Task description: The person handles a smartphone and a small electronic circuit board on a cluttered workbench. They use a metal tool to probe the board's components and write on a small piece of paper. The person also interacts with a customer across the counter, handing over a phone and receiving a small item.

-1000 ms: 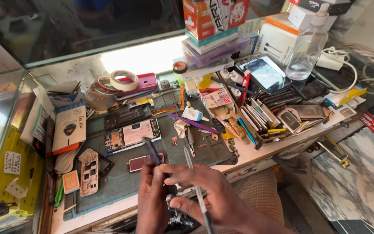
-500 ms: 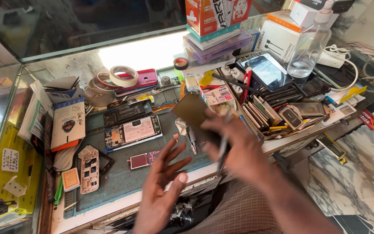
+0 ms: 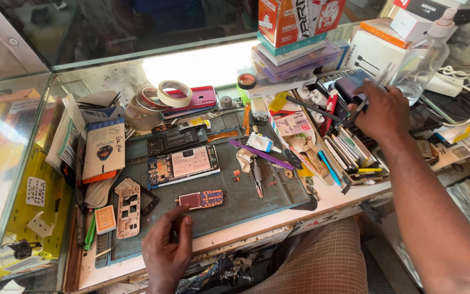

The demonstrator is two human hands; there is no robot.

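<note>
My left hand [image 3: 165, 251] rests at the near edge of the grey-green work mat [image 3: 246, 209], fingers loosely apart and holding nothing. Its thumb tip lies just below a small circuit board with a red and a blue half [image 3: 202, 198]. An opened phone showing its insides [image 3: 183, 165] lies farther back on the mat. My right hand [image 3: 381, 113] reaches far right over a tray of tools [image 3: 349, 155]. It pinches thin metal tweezers [image 3: 359, 107], and its fingertips touch a dark flat phone part [image 3: 349, 84].
Tape rolls [image 3: 174, 92] and a red phone [image 3: 201, 98] lie behind the mat. Stacked boxes [image 3: 300, 32] and a clear plastic bottle [image 3: 420, 65] stand at the back right. A bare phone frame [image 3: 129, 209] sits left on the mat, beside a glass showcase [image 3: 6, 163].
My right hand has swung from the mat's near edge to the far right, carrying the dark flat part and the tweezers. My left hand has let go and stays at the near edge.
</note>
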